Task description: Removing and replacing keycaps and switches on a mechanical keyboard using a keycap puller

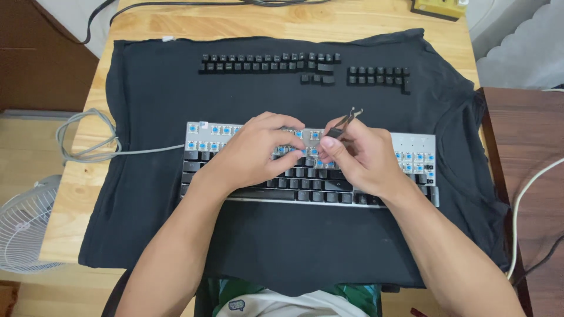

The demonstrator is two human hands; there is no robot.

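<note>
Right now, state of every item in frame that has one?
Keyboard: upper rows stripped, blue switches bare; lower rows capped.
Removed keycaps: lined up in rows on the black shirt.
Keycap puller: held in the right hand, wire ends up.
Left hand: resting on the keyboard, holding nothing visible.
Keyboard cable: loosely coiled, attached to the keyboard.

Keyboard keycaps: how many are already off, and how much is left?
Done: upper rows of the keyboard show bare blue switches; removed keycaps lie on the black cloth. In hand: right hand holds a wire keycap puller; left hand rests on the keys. Left: the lower rows.
</note>
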